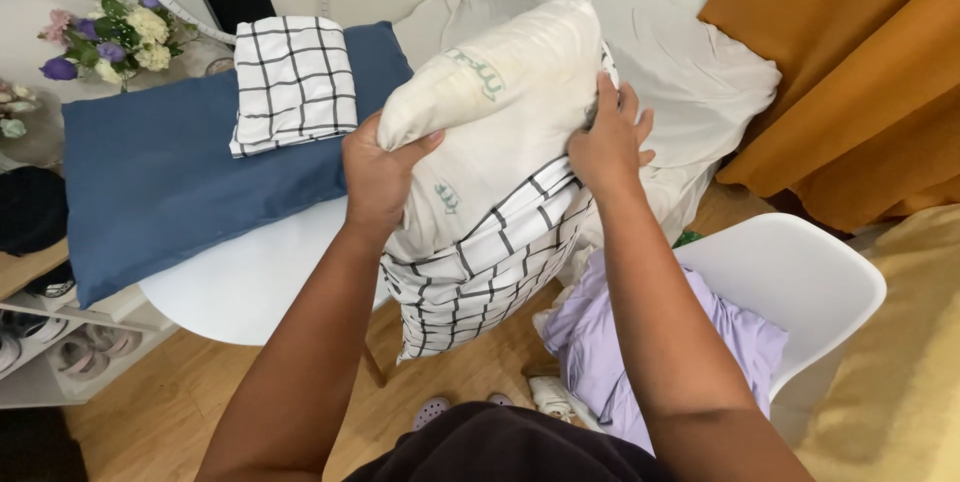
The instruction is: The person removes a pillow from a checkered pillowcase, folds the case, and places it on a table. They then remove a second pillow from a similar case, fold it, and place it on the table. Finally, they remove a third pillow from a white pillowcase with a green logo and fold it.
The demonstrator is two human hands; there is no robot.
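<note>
I hold a cream pillow (pixel 490 112) upright in front of me, its lower half inside a white pillowcase with a black grid pattern (pixel 470 282). My left hand (pixel 378 174) grips the pillow's left edge. My right hand (pixel 608 142) grips its right side where the pillowcase's open edge runs. The top half of the pillow is bare, with faint green print on it.
A blue pillow (pixel 170 172) lies on a round white table (pixel 250 282), with a folded grid-pattern cloth (pixel 293 82) on it. Flowers (pixel 112 40) stand at back left. A white chair (pixel 800 282) holds lilac fabric (pixel 610 352). Orange curtains (pixel 860 72) hang right.
</note>
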